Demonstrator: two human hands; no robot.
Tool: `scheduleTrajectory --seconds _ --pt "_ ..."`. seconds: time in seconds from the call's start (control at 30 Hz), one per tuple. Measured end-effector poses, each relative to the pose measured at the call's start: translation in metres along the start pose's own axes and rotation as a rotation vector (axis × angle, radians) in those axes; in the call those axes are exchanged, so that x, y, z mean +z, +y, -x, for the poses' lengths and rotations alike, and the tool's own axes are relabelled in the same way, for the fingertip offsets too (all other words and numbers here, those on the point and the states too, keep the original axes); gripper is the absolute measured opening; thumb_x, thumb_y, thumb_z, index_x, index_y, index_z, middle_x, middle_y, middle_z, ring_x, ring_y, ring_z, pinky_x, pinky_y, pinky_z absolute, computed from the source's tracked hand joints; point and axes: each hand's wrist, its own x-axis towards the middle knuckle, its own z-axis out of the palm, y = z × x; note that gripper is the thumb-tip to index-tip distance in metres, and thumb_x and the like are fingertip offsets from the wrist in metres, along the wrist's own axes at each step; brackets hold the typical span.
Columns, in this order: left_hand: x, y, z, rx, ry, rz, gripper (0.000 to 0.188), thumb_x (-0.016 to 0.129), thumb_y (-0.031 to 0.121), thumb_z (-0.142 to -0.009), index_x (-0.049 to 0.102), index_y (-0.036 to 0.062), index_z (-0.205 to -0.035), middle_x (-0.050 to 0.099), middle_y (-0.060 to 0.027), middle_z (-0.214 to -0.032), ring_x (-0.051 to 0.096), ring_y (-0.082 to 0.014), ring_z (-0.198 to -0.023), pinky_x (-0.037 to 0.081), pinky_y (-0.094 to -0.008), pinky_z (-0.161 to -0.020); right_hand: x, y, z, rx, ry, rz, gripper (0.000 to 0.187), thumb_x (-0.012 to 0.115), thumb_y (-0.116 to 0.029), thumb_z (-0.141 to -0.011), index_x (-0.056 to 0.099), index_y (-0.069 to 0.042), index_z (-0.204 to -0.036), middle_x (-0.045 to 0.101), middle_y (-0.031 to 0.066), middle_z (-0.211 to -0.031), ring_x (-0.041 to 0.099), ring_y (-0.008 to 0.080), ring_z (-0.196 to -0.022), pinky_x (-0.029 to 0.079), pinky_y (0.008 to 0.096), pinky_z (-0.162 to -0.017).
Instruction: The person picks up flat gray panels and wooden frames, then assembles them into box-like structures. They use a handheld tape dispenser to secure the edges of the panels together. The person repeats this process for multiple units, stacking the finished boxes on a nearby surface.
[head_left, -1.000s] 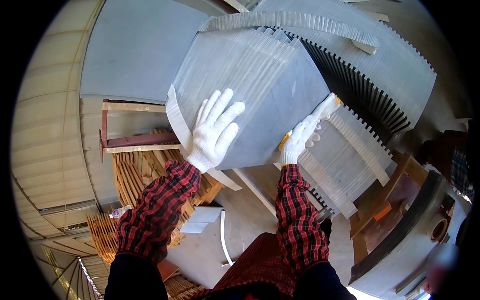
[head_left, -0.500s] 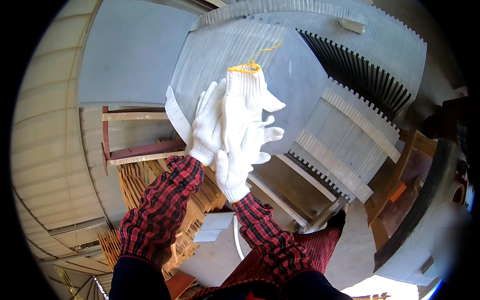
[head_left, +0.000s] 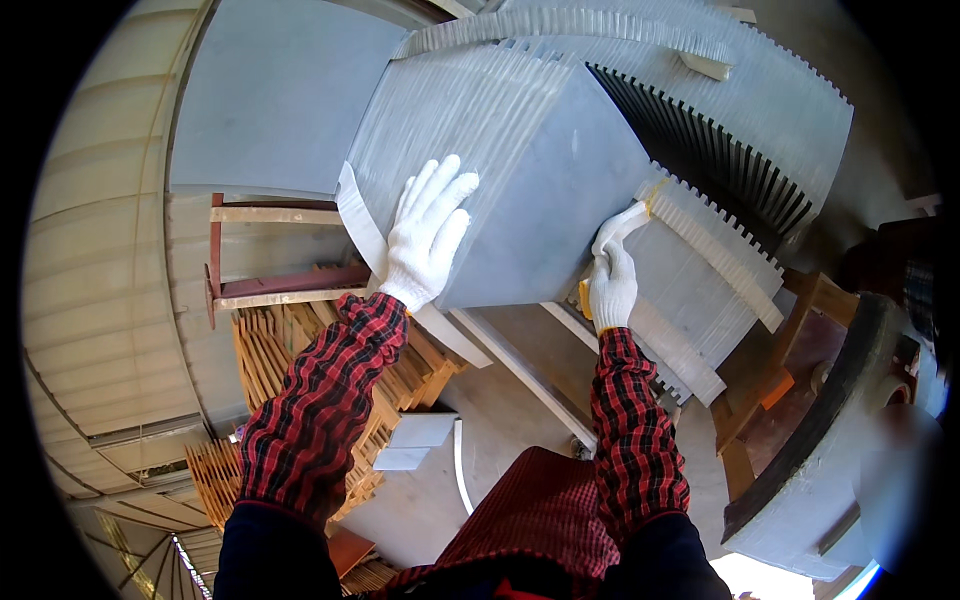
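Note:
My left hand (head_left: 430, 240), in a white knit glove, is stretched out with its fingers extended over the ribbed edges of a stack of grey panels (head_left: 560, 190). Whether it presses on them I cannot tell. At the stack's right corner, my right hand (head_left: 612, 290), also white-gloved, is closed round a loose white work glove (head_left: 622, 222). Part of that glove sticks out beyond the fingers, with yellow thread at its far end; the rest is hidden by my hand.
Another stack of grey panels (head_left: 690, 265) stands to the right, with a longer slotted row (head_left: 720, 110) behind. Wooden slats (head_left: 300, 360) are piled at left below a red-brown frame (head_left: 270, 290). A large rounded grey machine part (head_left: 820, 480) stands at lower right.
My hands have come apart. The right one has moved right and down with the loose glove, while the left one has stayed near its place, fingers now fully in sight.

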Motion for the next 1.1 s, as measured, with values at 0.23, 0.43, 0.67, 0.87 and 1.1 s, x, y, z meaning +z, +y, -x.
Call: scheduleTrajectory --seconds 0.23,0.43,0.67,0.87,1.1 --pt "0.0 -0.001 0.006 -0.055 0.013 -0.022 0.042 0.064 0.023 -0.095 0.063 0.0155 -0.136 0.052 -0.0129 -0.149 0.043 -0.0377 -0.141 0.028 -0.0496 -0.119 -0.112 -0.021 0.002 -0.158 -0.127 0.702 0.034 0.065 -0.013 -0.086 0.063 -0.015 -0.12 0.063 0.0091 -0.122 0.062 0.0348 -0.106 0.053 0.0477 -0.085" --pt "-0.002 0.001 0.003 -0.097 -0.036 -0.068 0.045 0.067 0.03 -0.094 0.061 0.0203 -0.137 0.049 -0.0103 -0.152 0.04 -0.0358 -0.143 0.027 -0.05 -0.12 -0.138 -0.059 -0.006 -0.282 -0.104 0.871 0.05 0.075 -0.015 -0.074 0.062 -0.018 -0.122 0.059 0.013 -0.126 0.059 0.0361 -0.106 0.052 0.0482 -0.086" --pt "-0.001 0.001 0.008 -0.119 -0.02 -0.06 0.039 0.059 0.031 -0.098 0.062 0.0199 -0.135 0.05 -0.0086 -0.151 0.041 -0.0336 -0.142 0.027 -0.0497 -0.12 -0.104 -0.199 -0.031 -0.941 -0.197 0.397 0.044 0.064 -0.004 -0.076 0.061 0.0 -0.12 0.057 0.0194 -0.129 0.057 0.0381 -0.112 0.049 0.0459 -0.091" --pt "-0.003 -0.002 0.003 -0.085 -0.008 -0.089 0.04 0.059 0.028 -0.097 0.063 0.017 -0.135 0.051 -0.0082 -0.151 0.041 -0.033 -0.142 0.028 -0.0498 -0.12 -0.052 -0.21 -0.051 -1.135 -0.34 0.682 0.062 0.061 -0.01 -0.084 0.05 -0.008 -0.145 0.048 0.0115 -0.148 0.045 0.0322 -0.133 0.035 0.0482 -0.111" --pt "-0.006 0.0 0.006 -0.098 -0.018 -0.079 0.04 0.062 0.027 -0.096 0.063 0.0177 -0.134 0.051 -0.0087 -0.15 0.042 -0.0334 -0.141 0.028 -0.0505 -0.119 -0.066 -0.219 -0.056 -1.17 -0.45 0.722 0.066 0.062 -0.008 -0.08 0.051 -0.008 -0.145 0.048 0.0119 -0.148 0.048 0.0343 -0.129 0.036 0.0523 -0.111"
